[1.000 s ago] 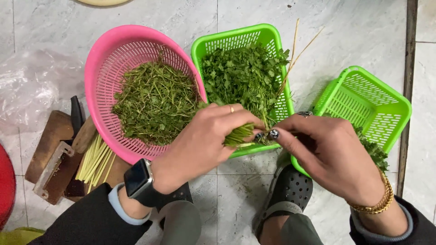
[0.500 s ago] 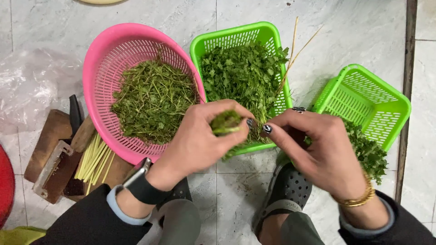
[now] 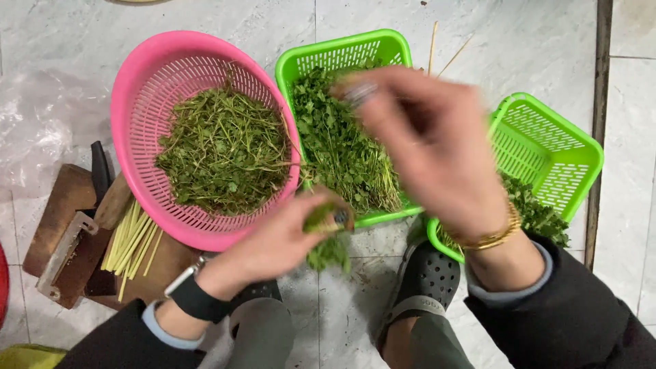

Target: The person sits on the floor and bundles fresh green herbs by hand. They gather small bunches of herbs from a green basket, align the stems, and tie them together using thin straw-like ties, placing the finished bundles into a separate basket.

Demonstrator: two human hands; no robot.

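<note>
My left hand (image 3: 273,242) is closed around a small bunch of green herbs (image 3: 328,247), held low over the floor in front of the baskets. My right hand (image 3: 424,147) is blurred and stretched out over the middle green basket (image 3: 342,51), which is full of leafy herbs (image 3: 342,150); I cannot tell if it holds anything. To the left, a round pink basket (image 3: 143,89) holds a heap of stemmy greens (image 3: 222,150). A second green basket (image 3: 553,150) at the right holds some greens (image 3: 536,215) in its near corner.
A wooden cutting board with a knife (image 3: 68,246) and a bundle of pale yellow strips (image 3: 130,246) lie at the left. A crumpled clear plastic bag (image 3: 41,123) lies on the tiled floor. My grey clogs (image 3: 424,280) show below the baskets.
My hands have come apart. The left hand dropped lower and nearer with the herb bunch, and the right hand swung up and away over the middle green basket.
</note>
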